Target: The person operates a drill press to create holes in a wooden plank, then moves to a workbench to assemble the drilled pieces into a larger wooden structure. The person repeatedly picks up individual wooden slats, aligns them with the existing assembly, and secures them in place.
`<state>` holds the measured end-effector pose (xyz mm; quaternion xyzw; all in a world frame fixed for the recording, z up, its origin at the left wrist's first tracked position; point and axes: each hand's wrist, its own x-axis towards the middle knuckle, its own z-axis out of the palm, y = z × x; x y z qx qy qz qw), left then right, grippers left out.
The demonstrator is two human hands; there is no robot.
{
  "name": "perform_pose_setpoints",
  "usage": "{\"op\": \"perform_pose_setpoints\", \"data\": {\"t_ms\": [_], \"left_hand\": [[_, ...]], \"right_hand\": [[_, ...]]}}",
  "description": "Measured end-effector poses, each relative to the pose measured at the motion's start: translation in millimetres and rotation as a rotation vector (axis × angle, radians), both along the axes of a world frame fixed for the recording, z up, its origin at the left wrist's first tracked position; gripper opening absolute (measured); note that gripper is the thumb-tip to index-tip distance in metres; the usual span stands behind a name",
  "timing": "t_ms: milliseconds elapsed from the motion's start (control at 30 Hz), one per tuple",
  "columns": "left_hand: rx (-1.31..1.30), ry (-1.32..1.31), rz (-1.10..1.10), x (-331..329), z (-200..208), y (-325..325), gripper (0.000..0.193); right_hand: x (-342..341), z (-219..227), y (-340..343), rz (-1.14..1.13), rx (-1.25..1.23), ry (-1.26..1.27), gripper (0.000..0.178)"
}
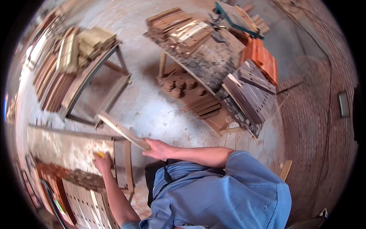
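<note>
My right hand (158,149) is closed round the near end of a long, narrow wooden strip (124,131). The strip slants up and away to the left, its far end in the air beside a metal-framed stand. Over the pale, worn workbench top (65,147) on the left is my left hand (103,163), with its fingers closed on a small yellow object (100,154). Most of that object is hidden by the fingers, so its kind cannot be told.
Drilled boards (85,200) lie at the bench's near side. Ahead on the left, a metal-framed stand (82,93) carries stacked planks (68,49). A dusty table (213,57) ahead holds wooden pieces, with dark drilled boards (249,91) and orange boards (263,57) at its right. A brick wall (309,126) rises at right.
</note>
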<state>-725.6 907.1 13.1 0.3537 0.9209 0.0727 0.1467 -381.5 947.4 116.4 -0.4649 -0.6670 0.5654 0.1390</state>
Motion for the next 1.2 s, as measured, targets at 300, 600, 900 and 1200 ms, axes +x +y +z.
{"op": "perform_pose_setpoints", "data": {"t_ms": [300,600,900,1200], "left_hand": [[-0.161,0.09,0.055,1,2,23,0.075],[-0.105,0.126,0.034,-92,-7,53,0.061],[-0.104,0.208,0.186,-222,-28,63,0.057],[-0.218,0.276,0.265,-231,-25,59,0.07]], "right_hand": [[12,9,-2,-0.121,-0.172,-0.03,0.059],[3,20,10,-0.434,-0.289,0.035,0.053],[66,-12,35,-1.132,-0.196,0.44,0.04],[172,-69,136,-1.44,-0.001,0.333,0.038]]}}
